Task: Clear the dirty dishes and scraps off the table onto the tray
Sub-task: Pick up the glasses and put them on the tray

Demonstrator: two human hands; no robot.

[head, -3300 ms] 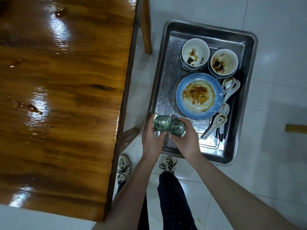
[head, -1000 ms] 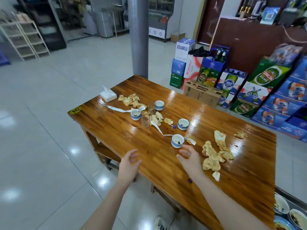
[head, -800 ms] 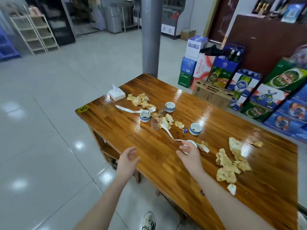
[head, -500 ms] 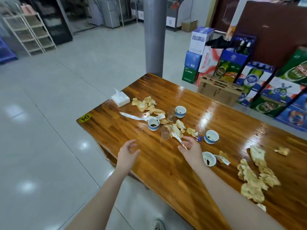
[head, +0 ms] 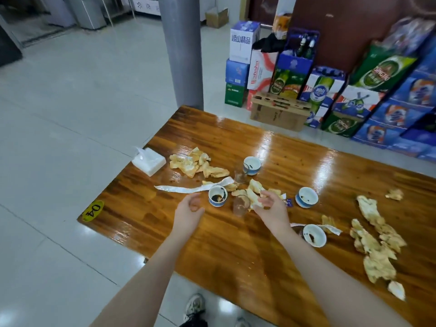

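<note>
Head view, looking down along a glossy wooden bench (head: 236, 251) on a pale tiled floor (head: 70, 114). Both bare forearms reached out over its near edge.

Left hand (head: 188, 212): hovered above the wood with fingers loosely curled and nothing in it, just left of a blue-and-white sauce cup (head: 217, 196) with dark dregs inside.

Right hand (head: 271, 208): fingers half curled down onto the middle scraps (head: 254, 190), just right of a small clear glass (head: 241, 205). A white edge showed at the fingertips. Could not tell whether it was pinched or only touched.

Dishes, all on the bench:
- second sauce cup (head: 252, 165) farther back, with a second glass (head: 240, 176) just beside it
- third sauce cup (head: 306, 197) to the right of the right hand
- fourth sauce cup (head: 314, 235) close by the right forearm

Scraps, pale yellow and torn:
- far pile (head: 195, 162) near a white tissue pack (head: 148, 161) at the far left edge
- long pile (head: 375, 246) strung down the right side, well apart from both hands
- a long white paper strip (head: 188, 188) lay flat between the far pile and the first sauce cup

A yellow "04" sticker (head: 93, 211) sat on the bench's left corner. Beyond the bench stood a grey pillar (head: 181, 50), stacked beer cartons (head: 330, 90) and a brown cardboard box (head: 278, 112). A sneaker (head: 194, 305) showed on the floor below the near edge.
</note>
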